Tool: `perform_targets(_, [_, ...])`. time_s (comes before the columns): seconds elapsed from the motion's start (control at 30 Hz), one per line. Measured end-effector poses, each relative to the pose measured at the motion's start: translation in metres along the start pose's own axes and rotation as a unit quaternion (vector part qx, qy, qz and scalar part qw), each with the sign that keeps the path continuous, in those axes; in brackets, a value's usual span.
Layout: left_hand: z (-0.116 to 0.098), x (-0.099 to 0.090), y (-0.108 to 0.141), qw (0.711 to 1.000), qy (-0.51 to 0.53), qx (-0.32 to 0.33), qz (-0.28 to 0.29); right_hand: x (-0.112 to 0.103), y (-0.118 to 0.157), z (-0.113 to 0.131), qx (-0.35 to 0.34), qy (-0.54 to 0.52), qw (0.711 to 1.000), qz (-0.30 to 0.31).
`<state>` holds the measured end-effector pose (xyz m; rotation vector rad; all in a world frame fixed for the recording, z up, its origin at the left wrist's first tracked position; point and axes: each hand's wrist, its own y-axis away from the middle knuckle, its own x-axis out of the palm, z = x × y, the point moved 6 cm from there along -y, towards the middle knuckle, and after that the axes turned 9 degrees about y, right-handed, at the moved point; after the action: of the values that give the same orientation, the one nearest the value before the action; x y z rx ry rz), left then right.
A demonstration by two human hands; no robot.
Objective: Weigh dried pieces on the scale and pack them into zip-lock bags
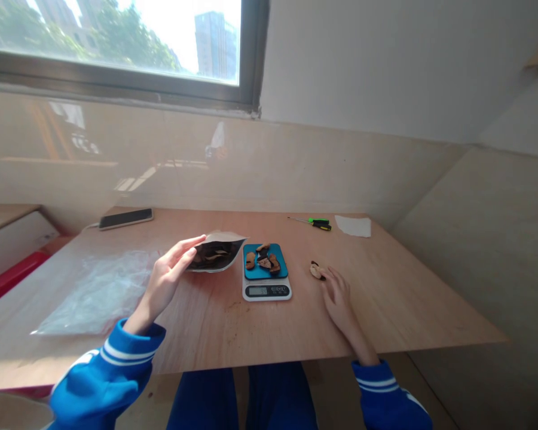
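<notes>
My left hand (168,275) is closed on the edge of an open pouch (219,266), whose mouth faces me and shows dark and pale dried slices inside. Just right of the pouch sits a white kitchen scale (246,294) with a blue top; several brown dried slices (274,264) lie on it, and its display is too small to read. To the right of the scale, my right hand (338,295) rests low over the table, its fingertips at a pale dried slice (316,271) with a dark rim. The fingers partly cover that slice.
Clear plastic bags (94,292) lie on the table (197,340) at the left, with a phone (126,218) behind them. Screwdrivers (319,224) and a white paper piece (353,226) lie near the back wall. Small crumbs dot the wood in front of the scale.
</notes>
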<state>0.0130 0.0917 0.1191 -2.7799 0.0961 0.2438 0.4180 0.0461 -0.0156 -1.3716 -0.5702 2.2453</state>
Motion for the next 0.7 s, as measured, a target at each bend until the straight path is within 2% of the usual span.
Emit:
perform_targets(0.1, [0.0,0.0,0.001,1.0,-0.005,0.001,-0.002,0.004,0.012,-0.011,-0.001,0.06,0.998,-0.033])
perform_targets(0.17, [0.0,0.0,0.001,1.0,-0.012,0.001,-0.006,0.008,0.013,-0.01,-0.007,0.075,0.997,-0.033])
perform_targets(0.37, [0.0,0.0,0.001,1.0,-0.013,-0.002,-0.005,0.01,0.012,0.0,-0.036,0.091,0.995,-0.029])
perform_targets(0.7, [0.002,0.001,0.002,1.0,-0.004,0.003,0.002,0.011,0.014,-0.003,-0.036,0.103,0.993,-0.037])
